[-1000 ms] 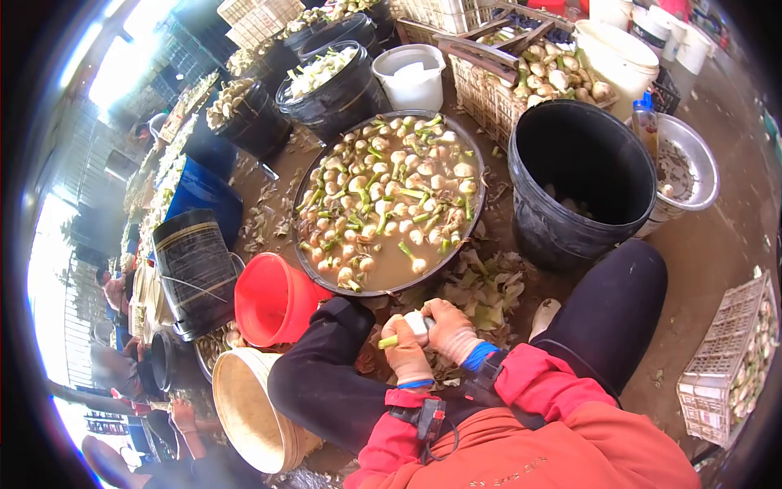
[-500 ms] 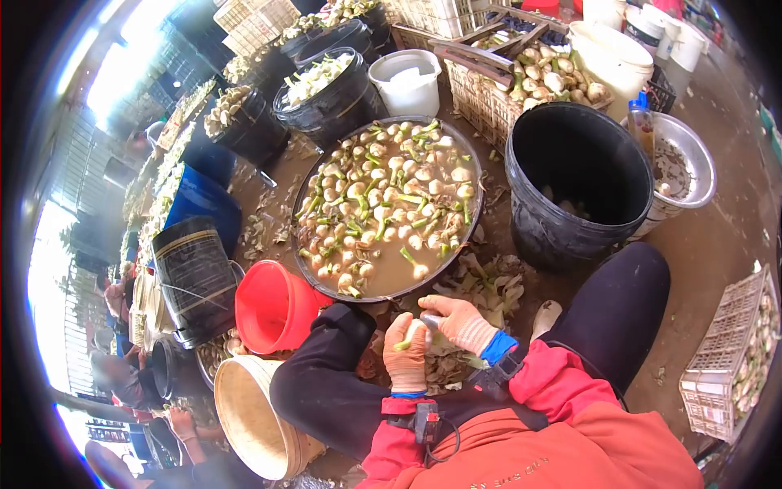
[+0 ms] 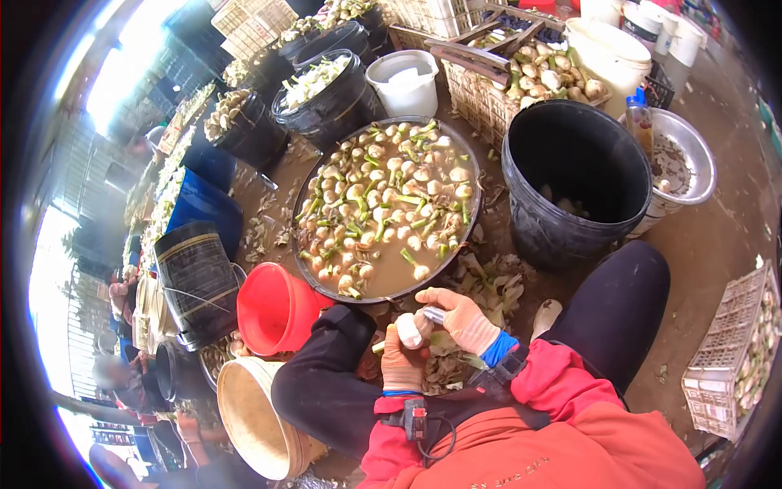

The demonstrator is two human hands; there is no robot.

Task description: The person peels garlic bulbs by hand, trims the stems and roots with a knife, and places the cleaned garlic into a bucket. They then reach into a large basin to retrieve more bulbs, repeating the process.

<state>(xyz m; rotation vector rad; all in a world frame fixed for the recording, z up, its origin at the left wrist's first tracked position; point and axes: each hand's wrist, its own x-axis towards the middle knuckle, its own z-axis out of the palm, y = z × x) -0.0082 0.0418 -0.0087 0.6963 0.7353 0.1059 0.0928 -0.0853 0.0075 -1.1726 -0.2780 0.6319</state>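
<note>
Gloved in orange, my left hand [image 3: 402, 363] is closed around a white bulb [image 3: 409, 330], which looks like fresh garlic or onion. A pale green stalk end [image 3: 378, 347] pokes out at the hand's left side. My right hand [image 3: 466, 319], in a matching glove, is closed on a small grey metal knife [image 3: 434, 314], close beside the bulb; most of the knife is hidden by the fingers. Just beyond both hands is a wide round basin [image 3: 389, 298] of murky water. Many similar bulbs [image 3: 383, 196] with green stalks float in it.
A large black bucket [image 3: 521, 204] stands right of the basin, near a metal bowl [image 3: 707, 175]. To the left are a red bucket [image 3: 273, 306] and a cream bucket [image 3: 244, 424]. Peelings [image 3: 489, 285] litter the floor. A crate of bulbs [image 3: 717, 367] stands at right. Other people work at far left.
My left hand has turned the bulb, so its white round end now faces up and the stalk points left. My right hand has shifted slightly up with the knife.
</note>
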